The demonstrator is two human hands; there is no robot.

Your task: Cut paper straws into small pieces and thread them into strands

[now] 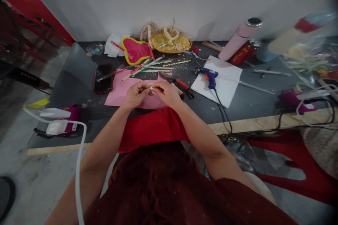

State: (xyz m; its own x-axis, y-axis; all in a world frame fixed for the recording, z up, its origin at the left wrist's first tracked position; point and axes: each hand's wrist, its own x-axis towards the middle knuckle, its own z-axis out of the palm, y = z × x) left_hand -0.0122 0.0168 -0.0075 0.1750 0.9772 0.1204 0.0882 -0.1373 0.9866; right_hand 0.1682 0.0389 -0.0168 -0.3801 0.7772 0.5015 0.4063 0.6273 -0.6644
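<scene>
My left hand (136, 94) and my right hand (166, 93) meet above a pink sheet of paper (121, 89). Between their fingertips is a small cream-coloured piece (151, 88), pinched from both sides; its exact kind is too small to make out. Just beyond my right hand lie pliers (182, 84) with red handles. Several thin printed sticks (148, 67) are scattered behind the paper among pale crumbs. A red cloth (155, 128) hangs over the table edge below my hands.
A blue glue gun (210, 76) rests on a white sheet (227, 93), its cord trailing off the front edge. Behind stand a yellow basket (158, 44), a pink flask (237, 40) and a red can (245, 52). A phone (103, 81) lies left; a white cable (80, 168) crosses nearby.
</scene>
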